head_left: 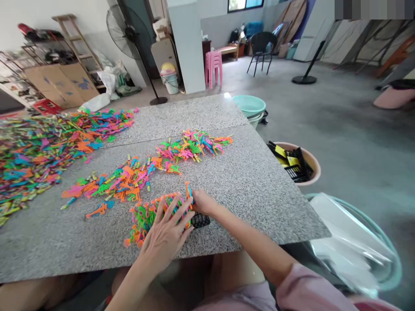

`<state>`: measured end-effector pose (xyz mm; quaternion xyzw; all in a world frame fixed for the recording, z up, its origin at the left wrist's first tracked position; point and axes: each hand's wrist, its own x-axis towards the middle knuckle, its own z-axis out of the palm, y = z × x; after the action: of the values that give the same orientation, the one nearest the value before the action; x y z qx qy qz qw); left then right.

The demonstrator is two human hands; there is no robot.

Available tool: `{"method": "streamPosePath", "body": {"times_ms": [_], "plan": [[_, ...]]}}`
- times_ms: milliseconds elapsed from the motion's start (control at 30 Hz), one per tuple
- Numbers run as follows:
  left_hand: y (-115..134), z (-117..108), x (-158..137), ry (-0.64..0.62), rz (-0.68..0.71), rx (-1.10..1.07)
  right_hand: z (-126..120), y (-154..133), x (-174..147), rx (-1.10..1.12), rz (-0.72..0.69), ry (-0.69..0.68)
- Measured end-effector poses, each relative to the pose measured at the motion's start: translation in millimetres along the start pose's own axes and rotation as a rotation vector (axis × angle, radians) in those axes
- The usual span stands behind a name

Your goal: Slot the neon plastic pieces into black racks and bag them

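My left hand (169, 225) lies with its fingers spread over a packed row of small coloured plastic pieces (142, 216), in green, orange and pink. These pieces fill much of a black plastic basket (201, 220), whose lattice end shows at the right. My right hand (201, 202) is closed at the basket's right part, beside my left fingertips. An orange and blue plastic piece (188, 190) stands upright at its fingers, which partly hide it. Just beyond the basket, a loose heap of similar pieces (126, 179) is spread on the speckled stone table (259, 185).
A second small heap (194, 144) lies farther back, and a large pile (39, 155) covers the table's left. Off the right edge stand a pink tub (316, 170) with black baskets, a turquoise basin (249, 103) and clear plastic sheeting (343, 237). A fan (129, 32) stands behind.
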<state>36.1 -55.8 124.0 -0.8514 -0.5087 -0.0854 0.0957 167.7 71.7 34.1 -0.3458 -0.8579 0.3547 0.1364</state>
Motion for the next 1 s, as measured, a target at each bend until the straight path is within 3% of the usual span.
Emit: {"method": "streamPosePath", "body": {"times_ms": [200,300,400,533,633,700,800,900,1000], "plan": [[-1.4,7.7,-1.1,0.012,-0.045,-0.025,6.9,8.7,2.1,0.092,-0.196,0.016],[-3.2,12.2,-2.1,0.04,-0.053,-0.009,7.7,2.5,12.0,0.063,-0.21,-0.037],[-5.8,12.6,-2.9,-0.039,-0.01,-0.07,4.8,1.2,19.4,0.039,-0.219,-0.073],[-6.3,11.3,-2.5,-0.134,-0.092,-0.144,-7.7,12.3,39.6,0.049,-0.17,-0.151],[-5.0,11.3,-1.8,-0.153,-0.107,-0.145,-12.6,14.5,71.6,0.038,-0.027,0.067],[-4.9,11.5,-1.8,-0.154,-0.103,-0.135,-8.0,9.8,93.2,-0.099,-0.002,0.225],[-5.8,10.7,-2.2,-0.158,-0.096,-0.122,3.5,5.7,108.6,-0.336,-0.051,0.233],[-6.5,9.2,-2.3,-0.168,-0.073,-0.129,-1.3,23.0,93.3,-0.404,-0.046,0.215],[-7.6,10.3,-2.0,-0.163,-0.057,-0.137,-33.4,58.3,58.5,-0.4,0.02,0.255]]}}
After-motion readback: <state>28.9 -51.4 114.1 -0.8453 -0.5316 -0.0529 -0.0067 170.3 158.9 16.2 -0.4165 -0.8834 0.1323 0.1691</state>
